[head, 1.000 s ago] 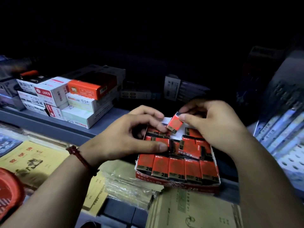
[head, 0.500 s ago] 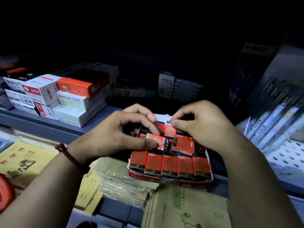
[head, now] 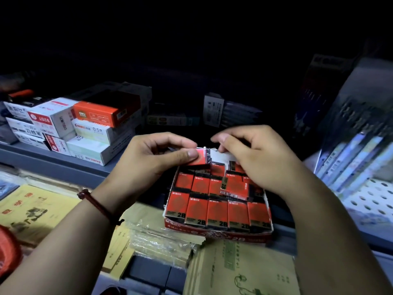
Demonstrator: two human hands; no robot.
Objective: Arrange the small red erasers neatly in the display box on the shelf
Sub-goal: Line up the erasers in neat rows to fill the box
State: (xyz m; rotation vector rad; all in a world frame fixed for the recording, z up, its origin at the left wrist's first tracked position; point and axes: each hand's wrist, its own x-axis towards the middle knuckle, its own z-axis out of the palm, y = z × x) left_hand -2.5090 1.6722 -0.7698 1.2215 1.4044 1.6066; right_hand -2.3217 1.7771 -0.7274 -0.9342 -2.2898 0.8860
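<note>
A red display box (head: pixel 219 234) marked 2B stands at the shelf's front edge, filled with small red erasers (head: pixel 217 211) in rows. The front row is neat; one eraser (head: pixel 234 187) lies askew on the middle rows. My left hand (head: pixel 153 160) pinches a red eraser (head: pixel 201 157) between thumb and fingers, lifted above the box's back left corner. My right hand (head: pixel 255 158) hovers over the back right of the box with fingers curled down among the erasers there; what its fingertips hold is hidden.
Stacked white and orange stationery boxes (head: pixel 85 128) sit on the shelf to the left. Yellow paper packs (head: pixel 36 207) and plastic-wrapped booklets (head: pixel 161 241) lie on the lower level. A perforated rack with packaged pens (head: pixel 359 158) stands on the right. The shelf back is dark.
My left hand has lifted an eraser out of the middle rows to above the box's back left corner. My right hand has let its eraser down into the back row.
</note>
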